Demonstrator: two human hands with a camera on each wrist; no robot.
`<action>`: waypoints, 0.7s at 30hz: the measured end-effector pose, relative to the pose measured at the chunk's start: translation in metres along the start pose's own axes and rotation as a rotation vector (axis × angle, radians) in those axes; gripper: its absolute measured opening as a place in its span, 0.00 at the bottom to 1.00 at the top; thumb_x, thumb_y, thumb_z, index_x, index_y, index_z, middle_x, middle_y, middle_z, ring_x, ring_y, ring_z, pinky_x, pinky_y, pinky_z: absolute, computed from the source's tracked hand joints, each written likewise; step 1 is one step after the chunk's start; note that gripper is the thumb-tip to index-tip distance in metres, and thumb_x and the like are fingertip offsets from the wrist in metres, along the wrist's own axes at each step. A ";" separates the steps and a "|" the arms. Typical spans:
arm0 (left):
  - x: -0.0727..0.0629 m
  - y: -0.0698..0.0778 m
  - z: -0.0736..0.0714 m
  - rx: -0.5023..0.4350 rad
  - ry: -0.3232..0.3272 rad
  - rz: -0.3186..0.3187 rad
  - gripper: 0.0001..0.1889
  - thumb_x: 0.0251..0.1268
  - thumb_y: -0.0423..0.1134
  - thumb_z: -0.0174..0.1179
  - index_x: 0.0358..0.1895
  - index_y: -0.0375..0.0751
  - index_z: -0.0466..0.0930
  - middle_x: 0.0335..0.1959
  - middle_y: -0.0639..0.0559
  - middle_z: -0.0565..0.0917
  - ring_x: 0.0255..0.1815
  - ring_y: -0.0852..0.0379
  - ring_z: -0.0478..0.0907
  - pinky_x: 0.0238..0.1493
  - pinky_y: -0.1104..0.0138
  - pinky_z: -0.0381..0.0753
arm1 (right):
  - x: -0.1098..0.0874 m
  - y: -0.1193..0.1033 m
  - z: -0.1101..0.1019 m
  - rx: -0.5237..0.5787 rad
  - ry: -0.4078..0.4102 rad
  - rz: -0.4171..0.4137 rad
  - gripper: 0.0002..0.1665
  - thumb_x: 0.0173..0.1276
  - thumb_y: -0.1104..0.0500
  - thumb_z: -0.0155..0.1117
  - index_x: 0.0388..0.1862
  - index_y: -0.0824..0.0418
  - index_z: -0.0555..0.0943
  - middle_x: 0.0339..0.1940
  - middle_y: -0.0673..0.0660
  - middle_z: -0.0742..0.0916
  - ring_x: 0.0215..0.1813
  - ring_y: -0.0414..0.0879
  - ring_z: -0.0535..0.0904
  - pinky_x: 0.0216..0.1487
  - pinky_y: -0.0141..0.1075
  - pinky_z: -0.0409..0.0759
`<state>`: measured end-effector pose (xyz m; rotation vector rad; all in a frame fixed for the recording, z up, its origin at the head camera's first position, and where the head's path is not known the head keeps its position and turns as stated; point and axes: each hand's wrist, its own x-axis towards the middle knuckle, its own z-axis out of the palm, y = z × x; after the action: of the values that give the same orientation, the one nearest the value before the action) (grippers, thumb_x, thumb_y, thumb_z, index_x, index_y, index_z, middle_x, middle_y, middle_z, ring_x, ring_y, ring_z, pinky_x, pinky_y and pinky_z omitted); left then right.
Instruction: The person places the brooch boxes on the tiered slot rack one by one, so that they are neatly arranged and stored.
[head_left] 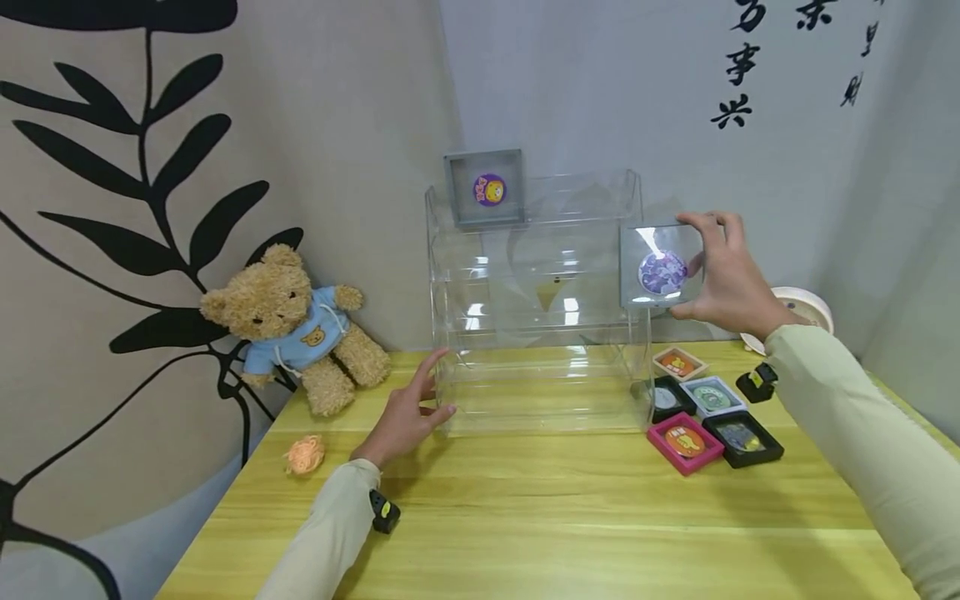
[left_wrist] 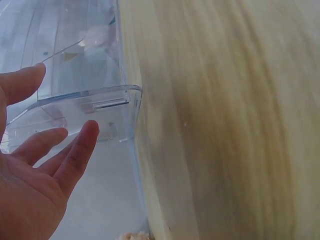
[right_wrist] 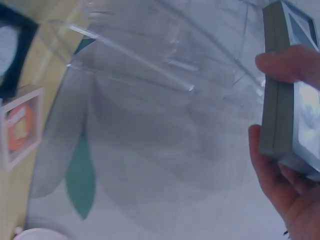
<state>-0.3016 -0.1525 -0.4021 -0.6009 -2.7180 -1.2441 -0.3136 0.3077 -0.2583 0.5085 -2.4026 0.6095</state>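
Observation:
My right hand [head_left: 731, 275] grips a grey square frame [head_left: 633, 265] with a round purple badge behind its clear front. It holds the frame up at the right side of a clear acrylic tiered rack [head_left: 536, 392]. In the right wrist view, thumb and fingers hold the edges of the grey frame [right_wrist: 278, 100]. My left hand [head_left: 405, 417] is at the rack's lower left side, fingers extended and parted. The left wrist view shows its fingertips [left_wrist: 89, 131] close to the rack's side panel [left_wrist: 90, 95]. Another grey frame [head_left: 460, 193] with a purple bear badge stands on the top tier.
Several small badge frames, among them a pink one [head_left: 658, 434] and a black one [head_left: 765, 451], lie right of the rack. A teddy bear [head_left: 300, 333] leans on the wall at left, near a peach yarn ball [head_left: 305, 455]. A white round object [head_left: 813, 307] stands behind my right forearm.

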 end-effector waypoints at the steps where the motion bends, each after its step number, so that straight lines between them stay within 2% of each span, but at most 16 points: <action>1: 0.000 0.000 0.000 0.001 -0.001 0.001 0.48 0.67 0.39 0.66 0.78 0.81 0.44 0.74 0.29 0.67 0.66 0.33 0.77 0.57 0.53 0.87 | 0.005 -0.003 0.001 0.003 0.001 -0.006 0.74 0.34 0.70 0.85 0.80 0.53 0.54 0.73 0.71 0.58 0.41 0.50 0.80 0.39 0.30 0.77; 3: 0.000 -0.001 0.000 -0.001 -0.001 -0.002 0.48 0.67 0.39 0.66 0.77 0.81 0.45 0.74 0.30 0.67 0.66 0.34 0.77 0.57 0.54 0.87 | 0.015 -0.010 0.002 -0.001 0.002 -0.020 0.74 0.36 0.71 0.85 0.80 0.52 0.53 0.75 0.71 0.56 0.41 0.51 0.80 0.37 0.30 0.77; 10: 0.000 0.000 0.000 0.007 0.003 -0.005 0.48 0.68 0.40 0.66 0.77 0.83 0.45 0.73 0.30 0.68 0.64 0.35 0.79 0.55 0.54 0.88 | 0.048 -0.029 0.001 0.004 0.016 -0.042 0.73 0.40 0.71 0.83 0.81 0.50 0.51 0.78 0.71 0.51 0.42 0.57 0.80 0.42 0.50 0.83; 12: 0.000 0.000 -0.001 0.011 0.006 -0.007 0.48 0.67 0.40 0.67 0.77 0.83 0.45 0.73 0.30 0.68 0.64 0.35 0.79 0.55 0.54 0.88 | 0.056 -0.033 0.001 0.012 0.024 -0.032 0.72 0.41 0.71 0.83 0.81 0.50 0.51 0.78 0.70 0.51 0.43 0.57 0.80 0.43 0.52 0.83; 16: 0.000 0.001 -0.002 0.002 0.009 0.004 0.48 0.67 0.39 0.67 0.77 0.82 0.45 0.72 0.28 0.68 0.63 0.34 0.79 0.55 0.54 0.88 | 0.070 -0.037 0.004 0.045 0.042 0.003 0.72 0.42 0.68 0.83 0.81 0.49 0.50 0.78 0.68 0.51 0.43 0.56 0.79 0.44 0.49 0.81; 21: 0.000 0.001 -0.001 -0.007 0.001 0.006 0.48 0.67 0.39 0.67 0.77 0.81 0.45 0.74 0.29 0.67 0.64 0.34 0.78 0.56 0.54 0.88 | 0.082 -0.039 0.012 0.060 0.068 0.049 0.72 0.42 0.66 0.84 0.81 0.46 0.51 0.76 0.65 0.53 0.42 0.52 0.76 0.41 0.34 0.75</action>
<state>-0.3011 -0.1526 -0.4008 -0.6081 -2.7099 -1.2524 -0.3615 0.2524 -0.2039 0.4481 -2.3440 0.7115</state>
